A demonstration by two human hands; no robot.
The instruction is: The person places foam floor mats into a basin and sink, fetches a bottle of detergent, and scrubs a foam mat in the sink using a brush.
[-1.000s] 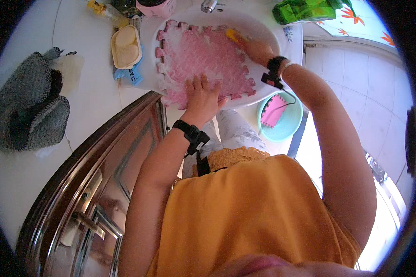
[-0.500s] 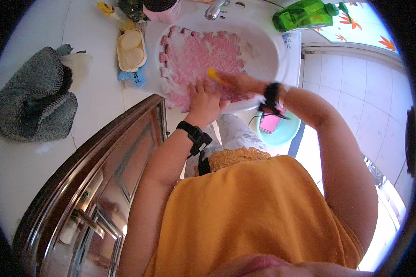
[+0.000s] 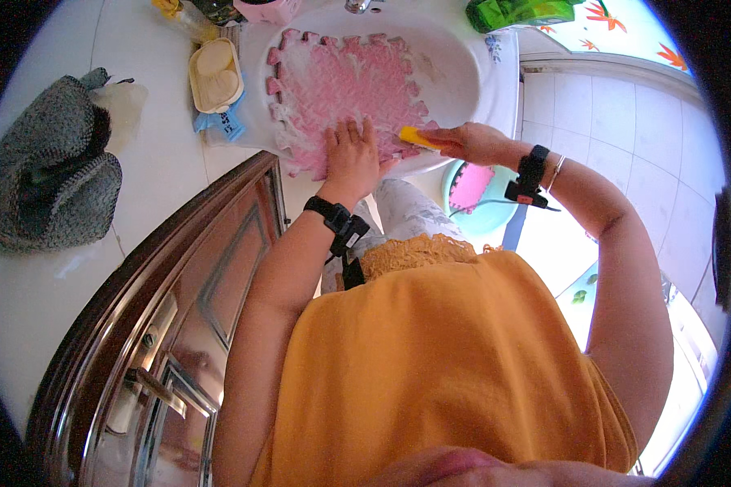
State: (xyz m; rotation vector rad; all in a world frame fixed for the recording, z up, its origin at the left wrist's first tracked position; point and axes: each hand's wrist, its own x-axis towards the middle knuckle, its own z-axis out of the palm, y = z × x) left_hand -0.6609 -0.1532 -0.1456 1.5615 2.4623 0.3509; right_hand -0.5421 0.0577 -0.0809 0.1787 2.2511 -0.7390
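Note:
A pink foam puzzle mat (image 3: 345, 85) with jigsaw edges lies in the white sink (image 3: 455, 81), streaked with whitish suds. My left hand (image 3: 352, 159) presses on its near edge, the fingers stretched out over the foam. To the right, my right hand (image 3: 477, 144) grips a yellow scrub brush (image 3: 418, 137) at the mat's near right corner. The brush's underside is mostly hidden, so I cannot tell how firmly it touches the mat.
Left of the sink are a soap dish (image 3: 215, 75) with soap, a blue wrapper (image 3: 221, 122) and a grey knitted cloth (image 3: 45, 166). A faucet (image 3: 357, 5) and green bottle (image 3: 520, 12) stand beyond. Below right, a light green basin (image 3: 503, 203) holds another pink mat (image 3: 469, 187).
My right hand has moved right with the brush, from over the mat toward its near right corner. My left hand stays pressed on the mat. The whole view has shifted slightly.

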